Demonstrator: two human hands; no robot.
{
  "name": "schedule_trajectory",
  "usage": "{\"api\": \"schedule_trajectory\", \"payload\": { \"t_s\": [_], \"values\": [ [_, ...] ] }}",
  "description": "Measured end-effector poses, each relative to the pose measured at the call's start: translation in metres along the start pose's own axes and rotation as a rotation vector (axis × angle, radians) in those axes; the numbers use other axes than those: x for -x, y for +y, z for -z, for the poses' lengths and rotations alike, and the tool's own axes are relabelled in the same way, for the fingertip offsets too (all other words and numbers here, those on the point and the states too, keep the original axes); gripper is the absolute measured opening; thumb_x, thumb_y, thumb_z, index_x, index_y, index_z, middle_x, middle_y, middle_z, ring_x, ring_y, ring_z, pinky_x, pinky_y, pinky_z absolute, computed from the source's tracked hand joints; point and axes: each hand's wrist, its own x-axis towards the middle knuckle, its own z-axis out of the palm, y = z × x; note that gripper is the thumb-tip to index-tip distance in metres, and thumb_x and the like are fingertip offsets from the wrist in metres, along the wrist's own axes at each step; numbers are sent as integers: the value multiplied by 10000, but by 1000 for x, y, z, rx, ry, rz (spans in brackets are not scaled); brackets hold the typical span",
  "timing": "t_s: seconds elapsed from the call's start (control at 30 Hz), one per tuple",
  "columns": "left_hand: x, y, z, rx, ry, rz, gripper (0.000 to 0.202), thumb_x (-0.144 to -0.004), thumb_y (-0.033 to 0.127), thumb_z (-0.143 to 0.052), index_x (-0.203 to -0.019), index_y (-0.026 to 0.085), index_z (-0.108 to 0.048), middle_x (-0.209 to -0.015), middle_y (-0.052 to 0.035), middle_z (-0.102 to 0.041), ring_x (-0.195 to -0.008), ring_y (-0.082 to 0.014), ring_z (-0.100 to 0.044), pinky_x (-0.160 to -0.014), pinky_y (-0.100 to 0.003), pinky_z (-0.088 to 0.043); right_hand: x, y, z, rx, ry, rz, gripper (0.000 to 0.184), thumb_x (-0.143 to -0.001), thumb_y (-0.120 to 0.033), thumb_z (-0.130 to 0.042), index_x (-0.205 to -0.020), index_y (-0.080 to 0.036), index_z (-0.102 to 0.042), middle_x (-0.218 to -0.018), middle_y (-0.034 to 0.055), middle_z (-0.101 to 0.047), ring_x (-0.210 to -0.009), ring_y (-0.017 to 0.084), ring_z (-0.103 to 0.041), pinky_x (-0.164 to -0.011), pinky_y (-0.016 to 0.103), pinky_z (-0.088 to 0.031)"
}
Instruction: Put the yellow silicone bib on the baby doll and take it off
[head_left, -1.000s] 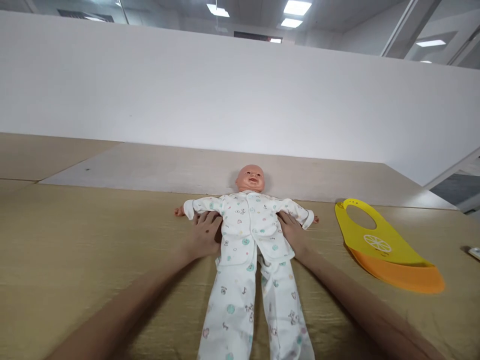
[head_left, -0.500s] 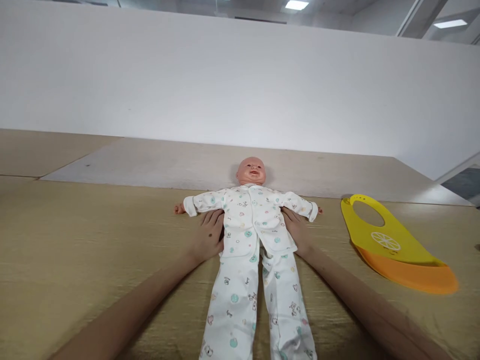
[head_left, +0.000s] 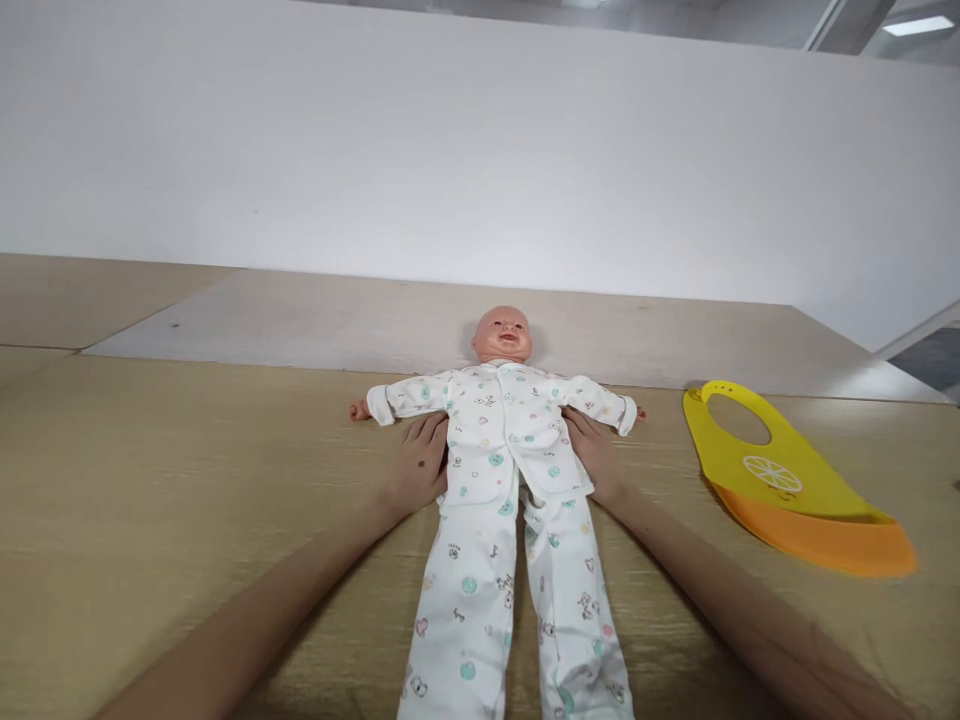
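Observation:
A baby doll (head_left: 502, 336) lies on its back on the tan wood-grain table (head_left: 150, 450), head away from me and arms spread. It wears a white pyjama suit (head_left: 491, 450) with small coloured prints. My left hand (head_left: 415, 464) rests flat against the doll's side, just below its arm, with the fingertips hidden at the jacket's edge. My right hand (head_left: 592, 451) lies the same way on the other side. Neither hand visibly grips the suit. A yellow and orange silicone baby bib (head_left: 784, 490) lies to the right of my right hand, apart from it.
A pale board (head_left: 262, 325) lies on the table beyond the doll. A tall white wall (head_left: 480, 150) rises behind the table. The table runs past the frame on both sides and towards me.
The view has tilted down and levelled, so the scene sits higher in the frame. My hands stay at the doll's sides, and the doll and bib have not visibly moved.

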Motion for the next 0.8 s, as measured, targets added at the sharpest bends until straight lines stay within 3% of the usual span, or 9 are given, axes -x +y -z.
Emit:
{"api": "schedule_trajectory", "payload": {
  "t_s": [0.27, 0.4, 0.53, 0.67, 0.8],
  "values": [
    [-2, 3, 5, -16, 38, 62, 392, -858, 206, -464, -1233, 107, -514, -1250, -157, -569, -1168, -294, -503, -997, -449, -434, 1, 0, -2, 83, 17, 26, 425, -911, -179, -494, -1308, -33, -531, -1363, 151, -491, -1290, 228, -422, -1118, 334, -355],
    [-3, 4, 5, 12, 59, 128, 375, -844, 164, -450, -1212, 120, -505, -1197, -145, -596, -1116, -285, -531, -958, -446, -455, 3, -10, 11, 152, -76, 2, 448, -899, -131, -455, -1336, -51, -507, -1336, 146, -512, -1248, 241, -461, -1051, 368, -410],
    [-5, 6, 12, 106, 199, 164, 319, -831, 106, -403, -1121, 151, -527, -1097, -113, -611, -1052, -247, -552, -937, -437, -469, 4, -19, 23, 203, -163, -40, 463, -897, -119, -421, -1350, -57, -499, -1290, 159, -536, -1172, 262, -506, -977, 395, -438],
    [-10, 20, 34, 248, 332, 35, 217, -859, 148, -439, -1035, 181, -563, -1061, -99, -559, -1022, -199, -548, -886, -386, -501, 4, -20, 23, 209, -193, -49, 462, -904, -105, -400, -1355, -71, -494, -1318, 141, -520, -1175, 250, -503, -985, 388, -432],
    [-13, 46, 53, 314, 297, -233, 213, -828, 187, -557, -1039, 213, -567, -1152, -109, -504, -1071, -215, -530, -886, -423, -491, 4, -17, 18, 199, -181, -41, 432, -910, -119, -414, -1328, -77, -514, -1336, 148, -506, -1198, 246, -495, -999, 383, -430]
  ]
}}
